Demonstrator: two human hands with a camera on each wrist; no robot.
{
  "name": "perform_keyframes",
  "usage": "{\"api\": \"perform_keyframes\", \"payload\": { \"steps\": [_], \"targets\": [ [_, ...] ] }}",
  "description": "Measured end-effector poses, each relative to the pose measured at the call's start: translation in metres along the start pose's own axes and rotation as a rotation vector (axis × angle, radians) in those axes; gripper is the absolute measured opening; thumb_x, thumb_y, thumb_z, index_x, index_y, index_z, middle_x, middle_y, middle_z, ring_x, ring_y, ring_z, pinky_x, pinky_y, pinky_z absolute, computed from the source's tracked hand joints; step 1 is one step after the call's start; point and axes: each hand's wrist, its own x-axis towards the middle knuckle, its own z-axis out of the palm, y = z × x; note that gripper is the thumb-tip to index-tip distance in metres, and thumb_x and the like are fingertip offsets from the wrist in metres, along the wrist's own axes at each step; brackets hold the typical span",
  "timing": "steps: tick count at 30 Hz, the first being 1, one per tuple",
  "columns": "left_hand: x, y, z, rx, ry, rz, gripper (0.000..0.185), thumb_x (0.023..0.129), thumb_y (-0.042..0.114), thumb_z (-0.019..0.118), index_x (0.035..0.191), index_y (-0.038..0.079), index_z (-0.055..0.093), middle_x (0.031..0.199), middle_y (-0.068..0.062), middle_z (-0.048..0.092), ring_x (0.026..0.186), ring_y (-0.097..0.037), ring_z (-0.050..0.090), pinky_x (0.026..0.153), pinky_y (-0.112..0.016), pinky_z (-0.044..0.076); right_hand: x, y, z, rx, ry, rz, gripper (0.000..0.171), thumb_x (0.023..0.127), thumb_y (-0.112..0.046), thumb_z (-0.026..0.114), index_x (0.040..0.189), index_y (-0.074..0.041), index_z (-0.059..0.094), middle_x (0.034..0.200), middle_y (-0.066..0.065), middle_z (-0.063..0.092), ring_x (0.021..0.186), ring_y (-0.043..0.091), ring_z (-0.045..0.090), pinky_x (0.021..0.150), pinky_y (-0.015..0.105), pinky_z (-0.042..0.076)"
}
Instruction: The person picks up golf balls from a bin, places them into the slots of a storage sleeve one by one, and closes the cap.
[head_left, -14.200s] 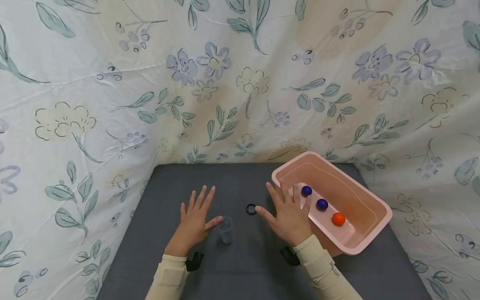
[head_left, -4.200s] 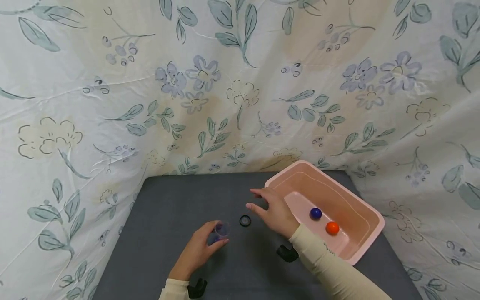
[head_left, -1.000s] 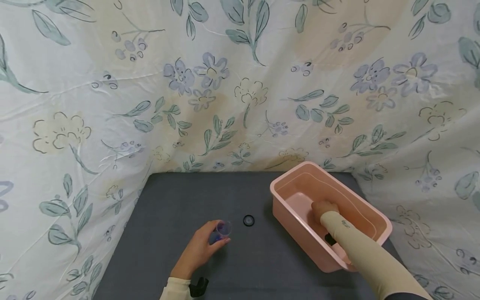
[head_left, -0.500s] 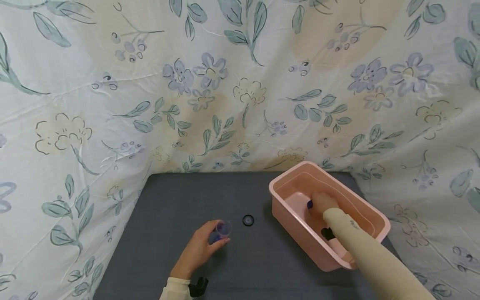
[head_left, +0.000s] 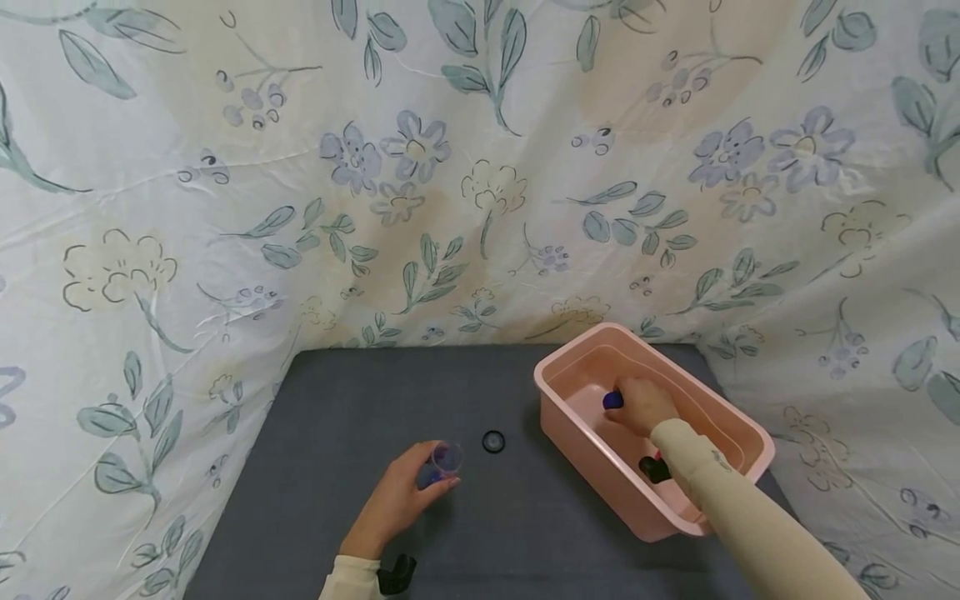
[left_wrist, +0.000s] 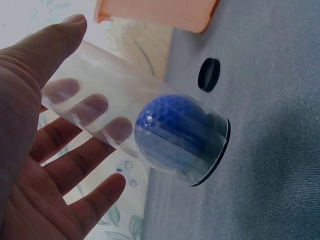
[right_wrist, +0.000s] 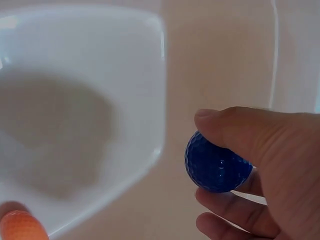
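Blue golf ball in bin: pinched by the right hand [head_left: 636, 406] between thumb and fingertips, this dimpled ball [right_wrist: 218, 161] sits just above the floor of the pink bin [head_left: 577, 446] at the table's right edge.
Clear tube: stands upright near the table's front edge, the left hand [head_left: 395, 498] curled round its wall [left_wrist: 107, 117].
Tube contents: one blue golf ball [left_wrist: 170, 129] already rests at the capped bottom.
Black cap: lies on the grey table [head_left: 360, 400] just right of the tube [head_left: 492, 441], off.
Orange ball: lies in the bin [right_wrist: 19, 226], untouched.
Progress: judged about a third done; one ball loaded, a second in hand, the orange one and the cap left.
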Motion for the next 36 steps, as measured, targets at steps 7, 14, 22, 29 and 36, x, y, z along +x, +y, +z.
{"api": "perform_keyframes", "payload": {
  "steps": [7,14,22,29,36],
  "targets": [
    [-0.001,0.002,0.001,0.007,0.010,-0.006,0.048,0.093,0.043,0.077,0.133,0.019,0.064,0.124,-0.003,0.070,0.111,-0.016,0.068,0.094,-0.042,0.058,-0.006,-0.014,-0.011,0.090,0.047,-0.056,0.037,0.086,-0.031,0.087,0.109,-0.010,0.066,0.097,0.006,0.067,0.082,0.022,0.061,0.078,0.041,0.059],
    [-0.001,0.000,0.002,-0.006,0.002,-0.008,0.054,0.095,0.049,0.072,0.135,0.014,0.063,0.126,-0.005,0.069,0.114,-0.024,0.068,0.096,-0.052,0.057,-0.017,-0.041,-0.026,0.128,0.095,-0.118,0.034,0.089,-0.030,0.084,0.111,-0.010,0.068,0.099,0.006,0.069,0.082,0.020,0.061,0.076,0.038,0.059],
    [-0.001,0.000,0.003,-0.001,-0.002,0.001,0.056,0.095,0.050,0.071,0.136,0.013,0.062,0.126,-0.003,0.069,0.113,-0.025,0.068,0.096,-0.051,0.057,-0.029,-0.069,-0.033,0.150,0.177,-0.197,0.034,0.087,-0.028,0.086,0.114,-0.013,0.071,0.107,0.004,0.072,0.092,0.021,0.066,0.085,0.046,0.062],
    [-0.001,0.000,0.003,-0.013,-0.003,-0.004,0.055,0.095,0.049,0.072,0.137,0.015,0.062,0.128,-0.007,0.069,0.114,-0.027,0.068,0.096,-0.054,0.056,-0.038,-0.102,-0.032,0.197,0.210,-0.330,0.028,0.086,-0.027,0.087,0.105,-0.014,0.072,0.094,-0.002,0.071,0.082,0.015,0.064,0.077,0.037,0.062],
    [-0.001,0.000,0.003,-0.025,-0.002,-0.004,0.052,0.095,0.045,0.074,0.136,0.016,0.062,0.128,-0.009,0.069,0.115,-0.027,0.068,0.097,-0.053,0.056,-0.048,-0.127,-0.027,0.205,0.184,-0.358,0.032,0.088,-0.034,0.085,0.107,-0.017,0.066,0.093,-0.004,0.066,0.080,0.013,0.059,0.069,0.027,0.056]
  ]
}}
